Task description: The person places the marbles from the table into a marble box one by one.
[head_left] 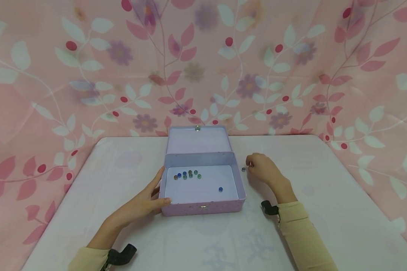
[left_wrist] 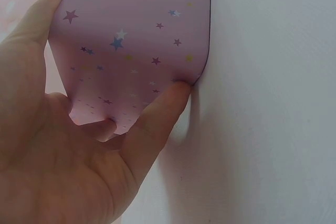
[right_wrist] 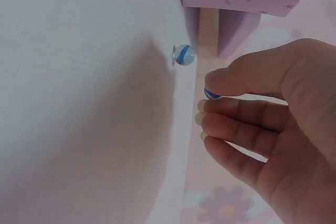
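A pinkish-purple lidded box [head_left: 186, 210] with printed stars stands on the table, its lid [head_left: 198, 140] tipped back. Several glass marbles [head_left: 190, 175] lie grouped toward the back left inside, and a single blue marble [head_left: 220, 189] sits nearer the front right. My left hand [head_left: 139, 205] grips the box at its front left corner, the thumb and fingers on different walls. Right of the box, my right hand [head_left: 266, 171] pinches a blue-streaked marble [right_wrist: 212, 94] between thumb and fingers, mostly hidden by them. Another blue-and-clear marble [right_wrist: 184, 55] rests on the table between that hand and the box.
A white cloth covers the table [head_left: 305, 233], which reaches back to a pink floral curtain [head_left: 203, 67]. Black camera mounts are strapped to both wrists, over beige sleeves [head_left: 302, 233].
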A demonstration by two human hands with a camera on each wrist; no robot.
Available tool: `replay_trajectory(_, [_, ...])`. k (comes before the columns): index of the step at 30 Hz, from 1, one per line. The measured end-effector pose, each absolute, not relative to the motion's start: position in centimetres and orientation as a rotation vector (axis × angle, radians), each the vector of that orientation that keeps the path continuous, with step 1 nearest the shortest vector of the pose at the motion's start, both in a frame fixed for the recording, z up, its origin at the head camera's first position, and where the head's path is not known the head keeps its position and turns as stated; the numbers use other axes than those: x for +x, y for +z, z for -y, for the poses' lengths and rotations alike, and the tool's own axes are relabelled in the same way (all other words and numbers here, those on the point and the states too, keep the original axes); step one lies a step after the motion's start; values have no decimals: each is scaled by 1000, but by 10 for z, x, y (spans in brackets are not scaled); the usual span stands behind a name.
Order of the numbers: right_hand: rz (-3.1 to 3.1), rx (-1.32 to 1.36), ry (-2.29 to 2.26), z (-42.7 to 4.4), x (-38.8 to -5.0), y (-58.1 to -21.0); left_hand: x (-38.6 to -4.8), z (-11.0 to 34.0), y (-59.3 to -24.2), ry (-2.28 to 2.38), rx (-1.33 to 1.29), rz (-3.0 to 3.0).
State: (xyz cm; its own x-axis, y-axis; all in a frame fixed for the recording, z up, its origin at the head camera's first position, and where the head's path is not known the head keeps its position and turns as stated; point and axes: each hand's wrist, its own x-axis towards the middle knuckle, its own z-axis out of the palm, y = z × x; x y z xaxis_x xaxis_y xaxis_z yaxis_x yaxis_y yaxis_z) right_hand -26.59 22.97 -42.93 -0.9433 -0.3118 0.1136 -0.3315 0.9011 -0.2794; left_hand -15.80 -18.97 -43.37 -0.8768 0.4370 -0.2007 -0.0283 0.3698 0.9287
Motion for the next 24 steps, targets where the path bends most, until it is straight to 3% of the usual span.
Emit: replay_trajectory(24, [2666,711,746,-193,-242,-383,-157,189,-432,1504,353,-2235])
